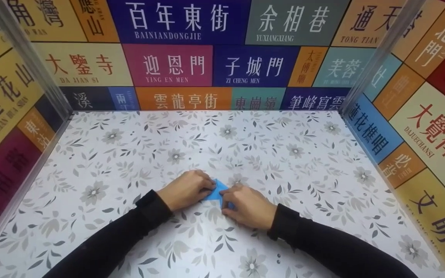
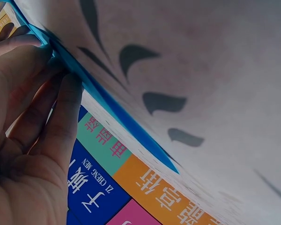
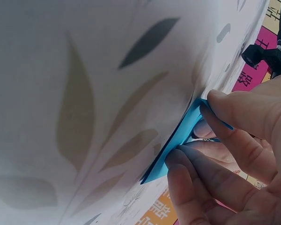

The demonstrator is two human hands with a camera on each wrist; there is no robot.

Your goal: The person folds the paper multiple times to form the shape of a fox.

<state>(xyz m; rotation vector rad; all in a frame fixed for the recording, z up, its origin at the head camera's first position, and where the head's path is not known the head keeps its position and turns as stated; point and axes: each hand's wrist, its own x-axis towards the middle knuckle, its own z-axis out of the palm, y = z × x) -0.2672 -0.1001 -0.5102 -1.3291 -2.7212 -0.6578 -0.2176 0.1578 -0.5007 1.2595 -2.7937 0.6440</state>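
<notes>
A small piece of folded blue paper [image 1: 215, 193] lies low on the patterned tabletop between both hands. My left hand [image 1: 190, 189] holds its left part, fingertips bent down onto the paper; the left wrist view shows those fingers along the edge of the blue paper [image 2: 117, 112], whose pointed corner sticks out past them. With thumb and forefinger my right hand [image 1: 247, 205] pinches a raised flap at the right side. In the right wrist view, other fingers of the right hand [image 3: 234, 154] rest against the blue paper [image 3: 178, 138] near the table. The folds under the fingertips are hidden.
A white tabletop [image 1: 226, 154] with grey flowers and leaves surrounds the hands. Colourful panels [image 1: 168, 65] with Chinese lettering stand along the back and both sides, with clear corner strips [image 1: 377, 58] where they meet. Dark sleeves [image 1: 118, 231] cover both forearms.
</notes>
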